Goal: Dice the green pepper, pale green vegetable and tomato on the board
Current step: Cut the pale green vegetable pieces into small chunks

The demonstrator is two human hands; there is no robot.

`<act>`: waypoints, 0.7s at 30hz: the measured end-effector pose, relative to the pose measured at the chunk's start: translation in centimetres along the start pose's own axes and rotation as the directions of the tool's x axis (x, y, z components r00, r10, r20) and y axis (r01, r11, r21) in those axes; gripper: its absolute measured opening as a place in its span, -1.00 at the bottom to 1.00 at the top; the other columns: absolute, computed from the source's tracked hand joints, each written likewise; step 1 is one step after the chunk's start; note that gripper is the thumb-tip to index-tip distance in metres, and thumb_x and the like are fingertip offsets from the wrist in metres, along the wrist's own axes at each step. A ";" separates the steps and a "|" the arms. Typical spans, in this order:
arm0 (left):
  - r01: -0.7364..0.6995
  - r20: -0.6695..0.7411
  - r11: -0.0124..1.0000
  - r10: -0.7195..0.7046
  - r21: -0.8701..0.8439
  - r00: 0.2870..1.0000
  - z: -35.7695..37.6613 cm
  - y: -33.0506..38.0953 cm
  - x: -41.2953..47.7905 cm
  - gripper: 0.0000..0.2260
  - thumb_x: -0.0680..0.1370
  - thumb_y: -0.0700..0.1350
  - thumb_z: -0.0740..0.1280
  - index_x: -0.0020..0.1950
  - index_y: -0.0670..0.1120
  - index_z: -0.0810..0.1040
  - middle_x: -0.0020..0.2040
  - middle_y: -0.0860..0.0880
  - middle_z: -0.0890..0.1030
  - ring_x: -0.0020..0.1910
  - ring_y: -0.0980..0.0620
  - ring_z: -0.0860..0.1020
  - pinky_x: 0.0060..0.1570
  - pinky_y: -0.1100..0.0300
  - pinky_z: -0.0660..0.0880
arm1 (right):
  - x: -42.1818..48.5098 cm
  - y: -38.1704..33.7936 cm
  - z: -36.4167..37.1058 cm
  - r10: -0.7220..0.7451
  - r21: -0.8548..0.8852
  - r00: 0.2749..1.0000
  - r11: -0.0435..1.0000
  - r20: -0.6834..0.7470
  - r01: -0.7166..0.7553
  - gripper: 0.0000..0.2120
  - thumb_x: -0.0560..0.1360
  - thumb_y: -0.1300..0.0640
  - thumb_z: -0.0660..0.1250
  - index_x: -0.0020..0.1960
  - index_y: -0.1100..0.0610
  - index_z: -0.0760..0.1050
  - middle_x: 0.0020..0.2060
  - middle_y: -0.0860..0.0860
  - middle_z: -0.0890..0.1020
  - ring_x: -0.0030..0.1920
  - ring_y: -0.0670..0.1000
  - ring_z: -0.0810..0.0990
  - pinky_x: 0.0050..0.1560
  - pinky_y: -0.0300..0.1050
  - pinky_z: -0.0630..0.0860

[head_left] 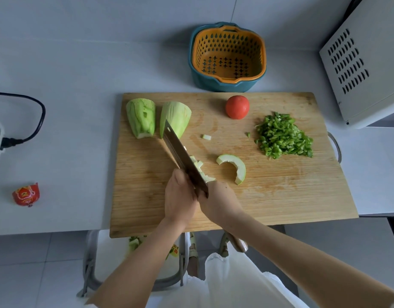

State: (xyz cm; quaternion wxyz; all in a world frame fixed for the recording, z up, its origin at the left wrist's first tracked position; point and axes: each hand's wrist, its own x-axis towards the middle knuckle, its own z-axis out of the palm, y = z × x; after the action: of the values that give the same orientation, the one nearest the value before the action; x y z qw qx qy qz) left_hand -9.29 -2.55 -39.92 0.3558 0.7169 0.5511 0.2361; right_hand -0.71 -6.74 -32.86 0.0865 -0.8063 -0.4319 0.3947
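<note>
On the wooden board (280, 196), which overhung the worktop's (80, 152) front edge, two big peeled chunks of pale green vegetable (141, 117) lay near the board's far-left corner, side by side and just apart. They looked heavy, firm and wet-surfaced, likely to slide under a blade unless laid on a flat cut face and pinned from above. Toward the right edge lay the heap of diced green pepper (282, 136), light and loose, apparently finished. The tomato (237, 107) sat whole near the far edge, between the chunks and the heap. Soft under a slick skin, it would probably roll and want a steadying hold on its sides. A curved slice (234, 166) of the pale vegetable lay near the board's middle, thin yet stiff enough to keep its arc. Small pale dice (202, 172) lay against the right face of the cleaver (180, 152).

The right hand (220, 203) reached in from the front-right, closed around the cleaver's hidden handle, with the blade pointing toward the far-left corner. The left hand (180, 196) sat close against the blade's other side near the heel, knuckles up. Its fingers were hidden, so whether they held anything could not be told.
</note>
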 end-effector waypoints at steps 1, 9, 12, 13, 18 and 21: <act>-0.020 -0.020 1.000 0.021 0.023 1.000 0.0 0.0 -0.1 -0.91 0.55 -0.21 0.12 -0.14 -0.17 0.35 -0.23 -0.09 0.51 -0.26 -0.03 0.49 -0.29 0.08 0.44 | -0.1 0.3 0.0 -0.008 0.004 1.000 1.000 -0.012 0.008 -0.67 0.57 0.12 0.12 -0.36 0.13 0.29 -0.46 0.00 0.39 -0.49 -0.03 0.32 -0.52 -0.24 0.21; -0.172 -0.135 0.973 0.194 0.157 0.972 -0.3 -1.1 0.4 -0.82 0.51 -0.37 0.14 -0.22 -0.12 0.33 -0.37 -0.01 0.37 -0.45 0.06 0.32 -0.44 0.36 0.14 | -2.9 1.3 -1.0 -0.122 -0.117 0.989 0.987 -0.081 0.112 -0.72 0.52 0.13 0.17 -0.35 0.11 0.26 -0.47 -0.01 0.38 -0.48 -0.03 0.30 -0.49 -0.23 0.17; -0.048 -0.150 0.999 0.045 -0.014 0.988 -0.5 -0.9 0.3 -0.83 0.60 -0.28 0.12 -0.18 -0.12 0.30 -0.34 -0.07 0.43 -0.43 -0.01 0.42 -0.47 0.17 0.29 | -2.9 1.1 -1.4 -0.144 -0.056 0.985 0.989 -0.099 0.139 -0.92 0.45 0.15 0.20 -0.13 0.14 0.44 -0.36 0.03 0.55 -0.38 0.03 0.49 -0.45 -0.18 0.35; -0.012 -0.136 0.995 -0.002 -0.098 0.991 -0.6 -0.6 0.0 -0.85 0.61 -0.25 0.10 -0.15 -0.10 0.29 -0.33 -0.06 0.45 -0.41 0.00 0.44 -0.46 0.15 0.32 | -2.9 1.0 -1.5 -0.141 -0.012 0.985 0.990 -0.096 0.140 -0.89 0.42 0.17 0.21 -0.08 0.15 0.45 -0.33 0.05 0.57 -0.35 0.05 0.51 -0.43 -0.16 0.38; -0.048 -0.175 0.994 0.030 -0.103 0.984 -0.1 -0.4 -0.8 -0.82 0.59 -0.31 0.13 -0.11 -0.05 0.27 -0.33 0.11 0.44 -0.42 0.19 0.42 -0.49 0.35 0.23 | -2.9 0.1 -1.3 -0.155 0.166 0.987 0.973 -0.049 0.161 -0.87 0.36 0.25 0.23 -0.12 0.26 0.49 -0.43 0.04 0.47 -0.43 -0.01 0.35 -0.48 -0.24 0.26; -0.006 -0.221 1.000 0.000 -0.028 0.975 0.2 -0.9 -0.2 -0.80 0.57 -0.33 0.16 -0.18 -0.07 0.27 -0.38 0.09 0.41 -0.44 0.14 0.41 -0.49 0.27 0.25 | -3.0 0.0 -1.3 -0.133 0.249 0.990 0.959 -0.036 0.138 -0.91 0.35 0.28 0.23 -0.23 0.33 0.40 -0.46 0.06 0.38 -0.43 0.00 0.30 -0.44 -0.15 0.27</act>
State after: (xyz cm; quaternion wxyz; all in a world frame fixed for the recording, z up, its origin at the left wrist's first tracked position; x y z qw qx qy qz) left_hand -9.76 -2.66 -40.74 0.3023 0.6821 0.5826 0.3225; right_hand -0.78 -8.77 -30.31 0.2187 -0.7612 -0.4319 0.4315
